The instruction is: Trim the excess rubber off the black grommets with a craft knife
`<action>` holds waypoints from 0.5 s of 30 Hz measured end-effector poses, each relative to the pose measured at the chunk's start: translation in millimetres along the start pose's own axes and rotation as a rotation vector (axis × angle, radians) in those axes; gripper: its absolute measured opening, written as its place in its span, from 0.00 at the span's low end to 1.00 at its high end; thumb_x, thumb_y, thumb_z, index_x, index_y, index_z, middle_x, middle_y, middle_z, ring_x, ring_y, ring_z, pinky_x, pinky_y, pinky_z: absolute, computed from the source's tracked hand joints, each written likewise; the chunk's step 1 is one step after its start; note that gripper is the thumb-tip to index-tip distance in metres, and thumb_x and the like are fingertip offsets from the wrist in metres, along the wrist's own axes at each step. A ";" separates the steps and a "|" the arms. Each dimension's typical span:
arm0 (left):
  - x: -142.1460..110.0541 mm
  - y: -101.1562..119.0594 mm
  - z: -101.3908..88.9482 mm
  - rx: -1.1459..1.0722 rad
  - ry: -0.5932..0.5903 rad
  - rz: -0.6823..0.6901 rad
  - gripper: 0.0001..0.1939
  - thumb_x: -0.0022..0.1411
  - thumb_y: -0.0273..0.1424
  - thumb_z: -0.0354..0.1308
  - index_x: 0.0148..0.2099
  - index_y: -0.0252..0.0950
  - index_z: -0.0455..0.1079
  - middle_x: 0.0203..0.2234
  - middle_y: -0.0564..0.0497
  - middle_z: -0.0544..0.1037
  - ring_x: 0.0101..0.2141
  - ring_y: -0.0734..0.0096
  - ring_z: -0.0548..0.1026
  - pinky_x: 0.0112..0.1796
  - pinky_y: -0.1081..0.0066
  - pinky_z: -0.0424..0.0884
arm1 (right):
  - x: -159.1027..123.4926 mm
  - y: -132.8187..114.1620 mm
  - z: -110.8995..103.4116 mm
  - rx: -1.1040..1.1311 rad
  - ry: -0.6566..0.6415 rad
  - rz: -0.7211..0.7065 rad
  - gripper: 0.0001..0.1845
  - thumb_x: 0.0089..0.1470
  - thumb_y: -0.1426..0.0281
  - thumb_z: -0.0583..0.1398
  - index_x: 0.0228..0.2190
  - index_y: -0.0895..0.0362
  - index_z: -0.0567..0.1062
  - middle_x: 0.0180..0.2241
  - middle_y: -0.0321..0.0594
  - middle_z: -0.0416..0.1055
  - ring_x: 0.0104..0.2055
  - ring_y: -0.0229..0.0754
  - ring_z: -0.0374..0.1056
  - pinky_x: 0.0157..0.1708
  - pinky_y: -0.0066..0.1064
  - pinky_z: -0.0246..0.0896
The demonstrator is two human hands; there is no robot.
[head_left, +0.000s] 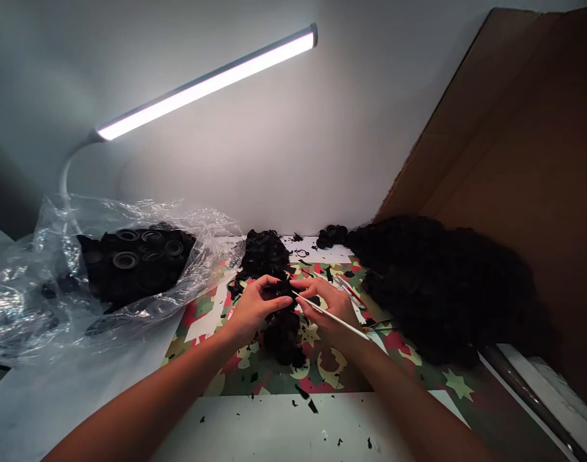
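L hand (255, 309) has fingers clamped on blk part (283, 289), R hand (332, 304) on stick (346, 324) — part prob. unfinished; bag (206, 244) at 9 o'clock, pile (447, 289) at 3 — unclear which's done.

Oh, how the plastic bag (18, 314) gleamed, all crinkles; the held black piece (282, 290) looked ridged; the white stick (332, 316) was smooth; and there, the cardboard (519, 122) showed matt, rough-edged.
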State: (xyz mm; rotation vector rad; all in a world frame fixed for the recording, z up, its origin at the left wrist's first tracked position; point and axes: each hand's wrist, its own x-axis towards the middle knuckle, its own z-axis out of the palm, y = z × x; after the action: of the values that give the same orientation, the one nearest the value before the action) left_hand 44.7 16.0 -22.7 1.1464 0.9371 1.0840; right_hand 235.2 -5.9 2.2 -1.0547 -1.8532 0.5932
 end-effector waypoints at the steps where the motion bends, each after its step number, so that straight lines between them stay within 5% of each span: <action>1: -0.1 0.0 0.0 0.004 -0.002 -0.003 0.20 0.48 0.36 0.74 0.41 0.37 0.72 0.31 0.54 0.78 0.33 0.71 0.75 0.35 0.73 0.68 | 0.1 0.0 -0.5 -0.008 -0.013 0.002 0.08 0.59 0.69 0.60 0.27 0.52 0.71 0.47 0.42 0.78 0.50 0.49 0.73 0.51 0.44 0.65; 10: 0.8 -1.4 -0.1 0.098 0.010 0.072 0.19 0.47 0.36 0.73 0.39 0.36 0.71 0.29 0.54 0.77 0.30 0.71 0.73 0.32 0.73 0.67 | 0.6 4.6 2.1 -0.143 -0.070 -0.135 0.05 0.63 0.69 0.57 0.33 0.52 0.71 0.46 0.40 0.79 0.47 0.46 0.74 0.48 0.39 0.65; 15: -3.3 2.8 2.8 0.200 0.071 0.177 0.15 0.48 0.33 0.72 0.33 0.36 0.69 0.29 0.53 0.77 0.32 0.69 0.74 0.33 0.72 0.69 | -0.5 9.4 14.0 -0.333 0.021 -0.270 0.08 0.65 0.73 0.52 0.42 0.54 0.70 0.40 0.43 0.79 0.43 0.46 0.73 0.49 0.41 0.60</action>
State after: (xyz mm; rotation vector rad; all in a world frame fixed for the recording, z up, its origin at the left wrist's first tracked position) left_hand 46.1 12.3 -19.3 1.3828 1.0318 1.1999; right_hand 227.1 -1.1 -11.7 -0.9893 -2.0773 0.1158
